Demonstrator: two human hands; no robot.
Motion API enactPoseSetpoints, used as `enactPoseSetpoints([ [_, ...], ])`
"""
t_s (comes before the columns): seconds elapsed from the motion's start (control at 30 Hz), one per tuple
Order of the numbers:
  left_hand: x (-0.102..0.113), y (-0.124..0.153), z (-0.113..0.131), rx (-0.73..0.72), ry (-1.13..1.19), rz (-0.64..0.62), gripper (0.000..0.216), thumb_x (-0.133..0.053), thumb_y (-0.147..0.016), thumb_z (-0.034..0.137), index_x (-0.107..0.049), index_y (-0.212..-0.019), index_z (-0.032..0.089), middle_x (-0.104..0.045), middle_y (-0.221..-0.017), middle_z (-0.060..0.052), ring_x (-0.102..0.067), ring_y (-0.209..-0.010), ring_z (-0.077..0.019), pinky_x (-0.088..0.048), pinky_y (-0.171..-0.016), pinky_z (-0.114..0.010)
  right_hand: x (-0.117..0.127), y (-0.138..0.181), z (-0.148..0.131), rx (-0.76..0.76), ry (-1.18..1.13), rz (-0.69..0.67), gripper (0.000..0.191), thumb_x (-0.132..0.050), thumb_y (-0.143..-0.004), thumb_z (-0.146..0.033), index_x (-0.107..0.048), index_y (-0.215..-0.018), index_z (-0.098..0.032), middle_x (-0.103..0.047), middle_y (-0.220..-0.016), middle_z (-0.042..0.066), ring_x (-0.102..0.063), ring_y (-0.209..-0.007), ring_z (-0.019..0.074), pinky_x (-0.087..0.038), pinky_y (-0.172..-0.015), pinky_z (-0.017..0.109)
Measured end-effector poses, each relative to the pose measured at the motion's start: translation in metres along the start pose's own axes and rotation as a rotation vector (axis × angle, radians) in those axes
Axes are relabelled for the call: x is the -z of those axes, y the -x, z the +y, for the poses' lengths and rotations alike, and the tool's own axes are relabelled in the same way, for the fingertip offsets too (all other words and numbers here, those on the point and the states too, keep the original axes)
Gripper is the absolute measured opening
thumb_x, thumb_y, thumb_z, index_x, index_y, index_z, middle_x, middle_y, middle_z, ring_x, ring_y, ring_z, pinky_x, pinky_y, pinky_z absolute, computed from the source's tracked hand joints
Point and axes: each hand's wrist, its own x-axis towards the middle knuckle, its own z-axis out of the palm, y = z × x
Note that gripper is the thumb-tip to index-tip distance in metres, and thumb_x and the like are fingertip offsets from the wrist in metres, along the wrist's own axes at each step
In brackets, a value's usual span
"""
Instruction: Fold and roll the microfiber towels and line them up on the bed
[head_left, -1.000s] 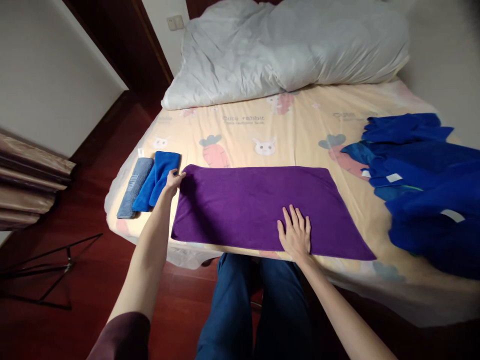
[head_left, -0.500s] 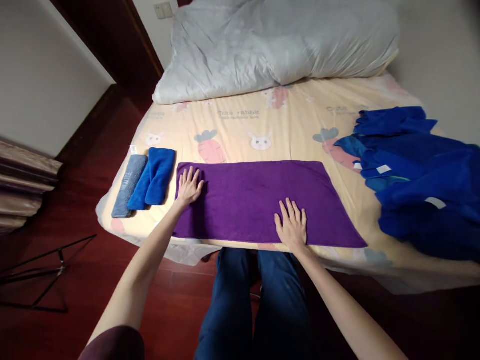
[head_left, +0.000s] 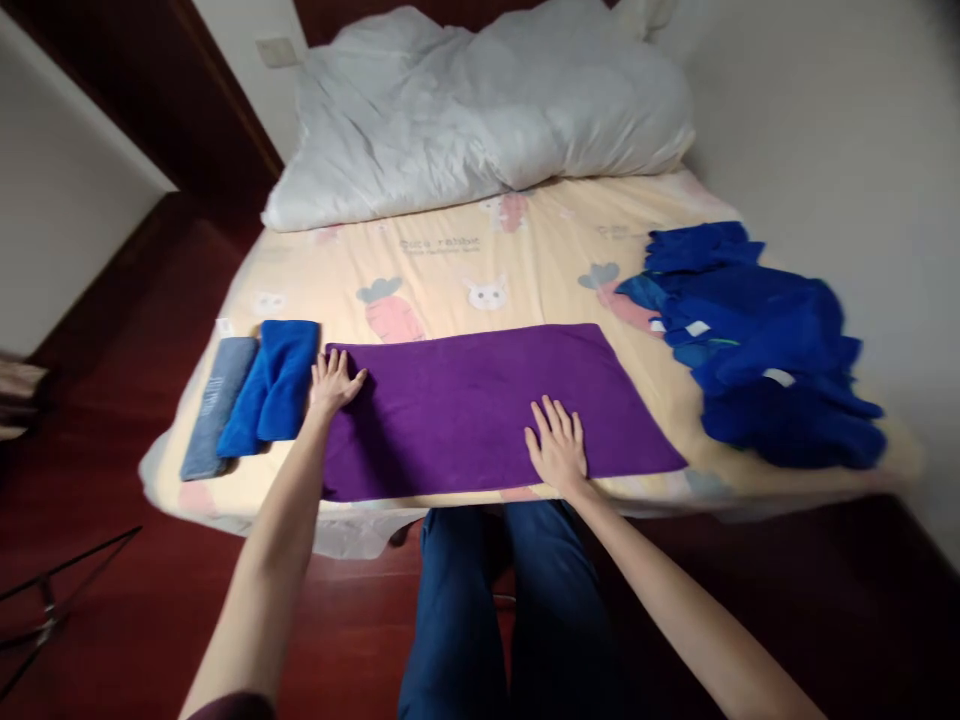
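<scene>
A purple towel lies spread flat near the front edge of the bed. My left hand rests on its left edge, close to the far left corner, with the fingers apart. Flat on the towel's front right part is my right hand, fingers spread. Neither hand grips anything. Just left of the towel are a folded blue towel and a rolled grey towel, side by side. A heap of crumpled blue towels with white tags lies to the right.
The bed has a yellow sheet printed with rabbits and carrots. A bulky grey-white quilt lies across its far end. Dark metal stand legs are on the red-brown floor at left. A wall borders the right side.
The camera view has shifted, so the bed appears further left and more of its right side shows. My left hand has slid slightly toward the towel's far left corner; the right hand stays flat.
</scene>
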Motion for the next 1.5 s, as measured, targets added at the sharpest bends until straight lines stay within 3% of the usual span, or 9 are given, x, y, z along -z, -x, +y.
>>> enactPoseSetpoints([
  [0.17,-0.032,0.084,0.034,-0.307,0.074,0.065,0.070,-0.048,-0.094,0.057,-0.043,-0.155,0.024,-0.028,-0.168,-0.010,-0.008,-0.157,-0.0403,-0.008,-0.126,-0.063,0.005,-0.003,0.001,-0.010,0.006,-0.047,0.057,-0.036,-0.105,-0.037,-0.035,-0.159,-0.021,-0.030,-0.167,0.009,-0.027,-0.154,0.0302,-0.016,-0.126,0.057],
  [0.33,-0.039,0.148,0.029,-0.264,0.015,0.089,0.066,-0.038,-0.099,0.050,-0.035,-0.159,0.023,-0.019,-0.170,-0.009,-0.009,-0.158,-0.0371,-0.008,-0.126,-0.063,0.009,-0.033,0.016,0.000,-0.009,-0.120,0.057,-0.036,-0.105,-0.043,-0.038,-0.158,-0.022,-0.024,-0.169,0.007,-0.020,-0.156,0.0306,-0.015,-0.127,0.056],
  [0.6,-0.031,0.140,0.011,-0.157,-0.063,0.120,0.068,-0.033,-0.101,0.051,-0.035,-0.158,0.015,-0.018,-0.170,-0.013,-0.011,-0.158,-0.0348,-0.011,-0.128,-0.055,0.003,-0.161,0.094,-0.172,0.041,-0.259,0.064,-0.029,-0.106,-0.047,-0.028,-0.161,-0.015,-0.017,-0.171,0.011,-0.013,-0.158,0.0277,-0.010,-0.128,0.052],
  [0.8,-0.035,0.141,0.013,-0.154,-0.063,0.128,0.066,-0.034,-0.101,0.050,-0.033,-0.160,0.019,-0.019,-0.170,-0.011,-0.012,-0.158,-0.0343,-0.015,-0.126,-0.060,0.000,-0.194,0.157,-0.254,0.067,-0.274,0.068,-0.023,-0.106,-0.049,-0.020,-0.163,-0.013,-0.012,-0.172,0.011,-0.009,-0.159,0.0234,-0.008,-0.128,0.052],
  [0.93,-0.033,0.139,0.016,-0.130,-0.059,0.108,0.066,-0.033,-0.101,0.052,-0.033,-0.160,0.020,-0.018,-0.170,-0.010,-0.012,-0.158,-0.0329,-0.015,-0.125,-0.061,0.001,-0.206,0.169,-0.266,0.074,-0.315,0.070,-0.021,-0.105,-0.049,-0.018,-0.163,-0.010,-0.012,-0.171,0.015,-0.009,-0.159,0.0259,-0.010,-0.126,0.059],
  [1.07,-0.033,0.155,0.022,-0.090,-0.050,0.112,0.065,-0.031,-0.102,0.051,-0.033,-0.159,0.020,-0.015,-0.171,-0.008,-0.010,-0.158,-0.0313,-0.013,-0.126,-0.060,0.011,-0.169,0.146,-0.139,0.083,-0.168,0.068,-0.020,-0.106,-0.047,-0.019,-0.162,-0.009,-0.010,-0.171,0.017,-0.007,-0.159,0.0304,-0.009,-0.124,0.065],
  [1.23,-0.036,0.199,0.012,-0.035,-0.040,0.186,0.063,-0.030,-0.103,0.046,-0.033,-0.159,0.016,-0.016,-0.171,-0.010,-0.012,-0.158,-0.0289,-0.012,-0.127,-0.056,0.035,-0.050,0.140,0.107,0.019,-0.145,0.064,-0.023,-0.106,-0.043,-0.018,-0.164,-0.016,-0.014,-0.172,0.010,-0.010,-0.159,0.0235,-0.016,-0.128,0.054],
  [1.33,-0.032,0.210,-0.004,-0.021,-0.035,0.182,0.065,-0.031,-0.102,0.045,-0.032,-0.159,0.013,-0.018,-0.170,-0.014,-0.013,-0.158,-0.0315,-0.012,-0.126,-0.060,0.047,-0.002,0.166,0.043,0.022,-0.148,0.061,-0.024,-0.106,-0.041,-0.024,-0.163,-0.017,-0.023,-0.169,0.009,-0.016,-0.158,0.0217,-0.016,-0.128,0.052],
  [1.5,-0.020,0.235,0.001,0.049,-0.008,0.190,0.068,-0.028,-0.103,0.044,-0.030,-0.159,0.005,-0.014,-0.169,-0.021,-0.007,-0.158,-0.0362,-0.009,-0.126,-0.062,0.066,0.011,0.179,-0.050,0.072,-0.125,0.062,-0.025,-0.106,-0.041,-0.033,-0.159,-0.011,-0.027,-0.167,0.014,-0.017,-0.158,0.0267,-0.014,-0.127,0.058],
])
